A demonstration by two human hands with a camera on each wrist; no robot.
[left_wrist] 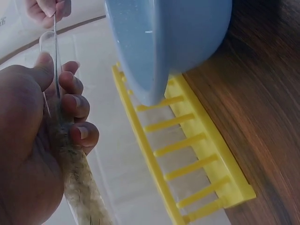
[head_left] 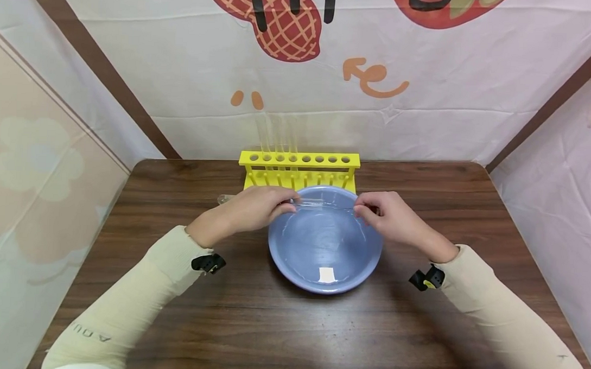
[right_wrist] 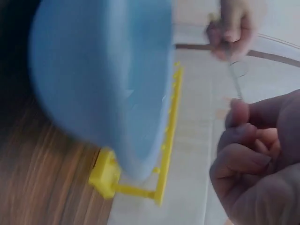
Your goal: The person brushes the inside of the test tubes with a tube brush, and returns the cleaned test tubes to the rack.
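Note:
My left hand (head_left: 255, 207) grips a clear glass test tube (head_left: 311, 202) lying level over the far part of a blue basin (head_left: 323, 288). The tube's mouth points right, and its rounded end shows beyond the left hand. Inside it, in the left wrist view, are the dark and pale bristles of a test tube brush (left_wrist: 82, 187). Its thin wire handle comes out of the mouth. At the right, my right hand (head_left: 391, 216) pinches the wire's end between thumb and forefinger, other fingers curled. The bristles are hidden by the left hand in the head view.
Behind the basin stands a yellow test tube rack (head_left: 326, 158), partly covered by the basin's far rim. Three upright test tubes (head_left: 280, 135) are in its left holes. A printed cloth (head_left: 424, 124) hangs behind the dark wooden table (head_left: 251, 335).

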